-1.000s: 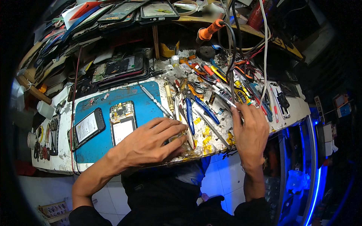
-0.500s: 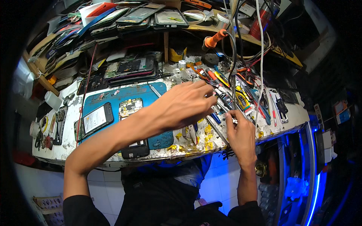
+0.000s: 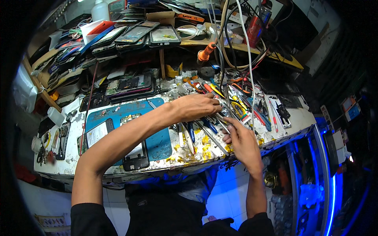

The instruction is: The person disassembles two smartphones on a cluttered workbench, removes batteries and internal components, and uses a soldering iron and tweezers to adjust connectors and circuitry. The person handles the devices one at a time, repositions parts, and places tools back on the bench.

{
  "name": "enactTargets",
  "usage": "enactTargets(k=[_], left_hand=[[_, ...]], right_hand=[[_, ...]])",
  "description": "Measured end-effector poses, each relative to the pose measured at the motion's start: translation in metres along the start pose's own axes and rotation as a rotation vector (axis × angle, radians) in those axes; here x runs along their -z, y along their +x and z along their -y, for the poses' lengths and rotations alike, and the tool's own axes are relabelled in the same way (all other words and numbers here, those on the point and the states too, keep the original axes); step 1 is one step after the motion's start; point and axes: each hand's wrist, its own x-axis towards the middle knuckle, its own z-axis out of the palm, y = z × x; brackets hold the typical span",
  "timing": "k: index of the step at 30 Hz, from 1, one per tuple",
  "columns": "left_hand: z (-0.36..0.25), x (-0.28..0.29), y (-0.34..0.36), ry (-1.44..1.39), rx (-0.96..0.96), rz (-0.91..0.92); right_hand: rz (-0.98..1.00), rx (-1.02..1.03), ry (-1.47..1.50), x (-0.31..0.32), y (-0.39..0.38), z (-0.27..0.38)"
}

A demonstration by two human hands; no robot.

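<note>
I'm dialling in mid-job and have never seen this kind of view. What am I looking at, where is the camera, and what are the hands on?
There is no machine here: a person works with two bare hands. The one picture comes from a wide fisheye camera on the person's head, looking down, so the forearms enter from below and straight edges bend near the rim.

Below is a cluttered workbench with a blue mat. On the mat lie a phone and an opened phone. To the right is a heap of tools, and a shelf above holds more phones.

The left hand reaches across into the tools. The right hand sits by it, fingers on thin metal tools. I cannot tell whether either hand grips one.
</note>
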Motion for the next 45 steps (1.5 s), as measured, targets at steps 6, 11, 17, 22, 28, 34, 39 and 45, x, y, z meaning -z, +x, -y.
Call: enactTargets(k=[6, 11, 17, 22, 28, 34, 39, 45], left_hand=[[0.004, 0.001, -0.014, -0.070, 0.032, -0.070], [0.004, -0.002, -0.017, -0.118, 0.035, -0.099], [0.005, -0.004, -0.018, -0.309, 0.061, -0.311], [0.007, -0.004, -0.017, -0.347, -0.020, -0.377], [0.004, -0.003, -0.018, -0.476, 0.067, -0.382], [0.011, 0.007, -0.024, -0.666, 0.266, -0.526], [0.016, 0.013, -0.031, -0.936, 0.460, -0.615], [0.012, 0.018, -0.037, -1.183, 0.519, -0.734]], right_hand=[[-0.002, -0.061, -0.069, 0.023, 0.006, 0.003], [-0.033, 0.288, -0.264, 0.001, 0.025, 0.001], [-0.120, 0.318, -0.280, -0.015, 0.036, 0.001], [-0.125, 0.317, -0.144, -0.017, 0.041, 0.002], [-0.123, 0.261, -0.202, -0.015, 0.037, 0.006], [-0.105, 0.220, -0.125, -0.011, 0.037, 0.017], [-0.053, 0.238, -0.178, -0.017, 0.040, 0.023], [0.019, 0.208, -0.173, -0.021, 0.060, 0.043]])
